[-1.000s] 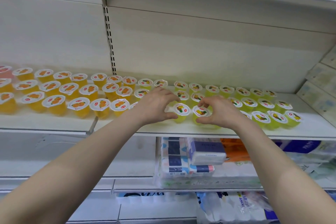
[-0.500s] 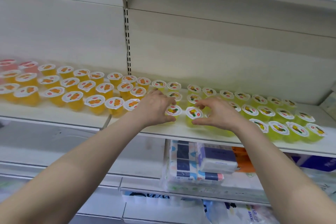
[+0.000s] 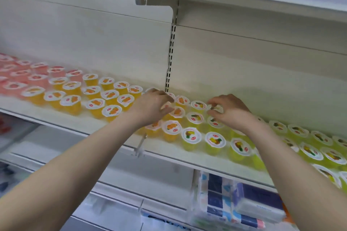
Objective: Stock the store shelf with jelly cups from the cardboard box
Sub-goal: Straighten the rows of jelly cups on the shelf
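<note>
Both hands moved from front row to back rows. Left hand (image 3: 150, 108) grip clamped on orange cup (image 3: 166, 105); right hand (image 3: 231, 113) grip clamped on yellow cup (image 3: 216, 108). Cups sit on shelf (image 3: 169, 155). Likely tidying rows; box unseen.

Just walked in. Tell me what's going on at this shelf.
A person is arranging small, white-lidded plastic jelly cups on the white metal store shelf. The left hand grips an orange jelly cup in the back rows. The right hand pinches a yellow-green jelly cup close by. Rows of pink cups, orange cups and yellow-green cups already line the shelf. The cardboard box is out of view.
</note>
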`<state>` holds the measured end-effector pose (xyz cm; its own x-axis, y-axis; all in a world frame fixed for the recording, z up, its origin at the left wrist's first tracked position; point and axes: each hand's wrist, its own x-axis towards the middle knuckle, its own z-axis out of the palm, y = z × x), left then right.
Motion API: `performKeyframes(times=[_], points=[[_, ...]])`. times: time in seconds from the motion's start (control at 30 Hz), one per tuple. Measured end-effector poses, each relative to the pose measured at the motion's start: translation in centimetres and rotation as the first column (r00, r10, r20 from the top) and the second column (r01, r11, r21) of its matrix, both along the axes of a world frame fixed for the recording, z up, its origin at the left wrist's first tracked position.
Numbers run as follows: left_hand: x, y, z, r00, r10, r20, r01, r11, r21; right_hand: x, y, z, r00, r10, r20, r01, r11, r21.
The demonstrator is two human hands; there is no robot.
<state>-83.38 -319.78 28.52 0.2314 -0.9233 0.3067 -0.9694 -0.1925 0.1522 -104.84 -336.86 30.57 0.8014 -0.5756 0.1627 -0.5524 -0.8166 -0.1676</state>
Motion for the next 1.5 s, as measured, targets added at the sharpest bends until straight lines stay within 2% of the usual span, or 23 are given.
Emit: performKeyframes(times=[0.17,0.33,0.57,0.77,0.97,1.13,1.33,1.5], points=[[7.2,-0.6,0.2,0.999,0.052,-0.002,-0.052,0.995,0.082,6.4,0.4,0.0,1.000,0.012,0.003,-0.012,1.000,0.016],[11.1,-3.1,0.4,0.999,0.020,0.026,-0.024,0.987,0.160,11.2,1.0,0.2,0.999,0.032,0.008,-0.032,0.999,0.029],[12.7,-6.0,-0.3,0.988,-0.108,0.108,0.069,0.947,0.313,15.8,1.3,1.1,0.983,0.045,-0.179,-0.037,0.998,0.049],[13.9,-6.5,-0.7,0.974,-0.139,0.179,0.088,0.961,0.263,17.4,0.9,1.0,0.962,0.031,-0.273,-0.014,0.998,0.066],[14.8,-6.7,-1.0,0.977,-0.159,0.141,0.123,0.965,0.233,17.9,0.5,0.5,0.963,0.038,-0.266,-0.007,0.993,0.114],[13.1,-7.3,-0.3,0.963,-0.242,0.116,0.228,0.966,0.122,16.1,-0.3,1.7,0.975,0.005,-0.222,0.032,0.986,0.162],[10.9,-8.7,-0.5,0.974,-0.201,-0.106,0.218,0.958,0.187,13.9,-1.0,1.0,0.961,-0.016,-0.276,0.071,0.979,0.189],[10.0,-9.8,-0.4,0.982,-0.141,-0.130,0.167,0.960,0.223,13.7,-0.9,-0.1,0.980,-0.037,-0.196,0.062,0.990,0.125]])
